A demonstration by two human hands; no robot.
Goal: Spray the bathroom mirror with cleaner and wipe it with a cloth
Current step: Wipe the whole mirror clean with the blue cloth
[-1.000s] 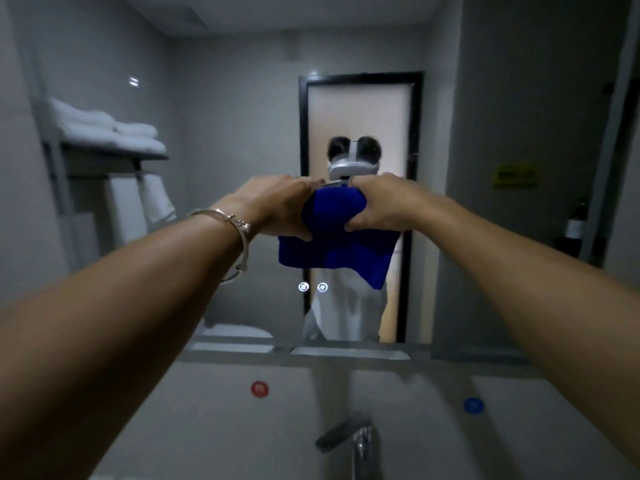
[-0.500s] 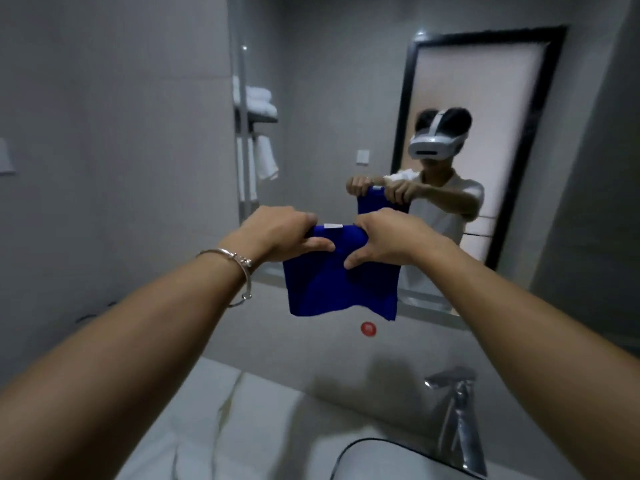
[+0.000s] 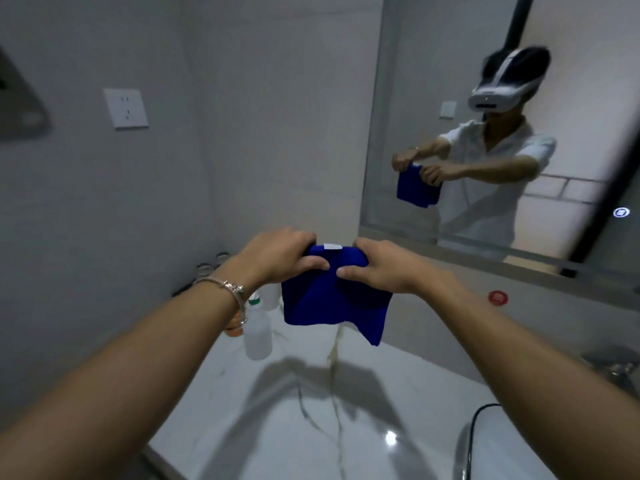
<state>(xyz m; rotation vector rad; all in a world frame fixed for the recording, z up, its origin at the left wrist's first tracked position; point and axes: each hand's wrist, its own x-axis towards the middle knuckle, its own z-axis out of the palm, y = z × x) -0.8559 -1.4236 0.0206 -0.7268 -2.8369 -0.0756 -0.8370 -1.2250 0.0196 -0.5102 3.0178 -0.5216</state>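
Observation:
Both hands hold a folded blue cloth (image 3: 325, 299) by its top edge, above the white marble counter (image 3: 304, 403). My left hand (image 3: 280, 258) grips the cloth's left top corner and my right hand (image 3: 377, 268) grips the right one, thumbs almost meeting. The cloth hangs down loosely with a small white tag on top. The bathroom mirror (image 3: 433, 81) is at the upper right, off to the side of the hands, and reflects a person holding the cloth. A clear plastic bottle with a green collar (image 3: 258, 330) stands on the counter at the back left, partly behind my left wrist.
Other small bottles and an orange item (image 3: 232, 330) cluster near the wall corner. A wall socket (image 3: 126, 108) sits on the left wall. The sink rim (image 3: 474, 441) and tap (image 3: 620, 367) are at the lower right. A red round sticker (image 3: 498, 298) is below the mirror.
The view has swung left and down, away from the mirror toward the counter corner. Both hands have kept hold of the blue cloth and lowered it over the counter.

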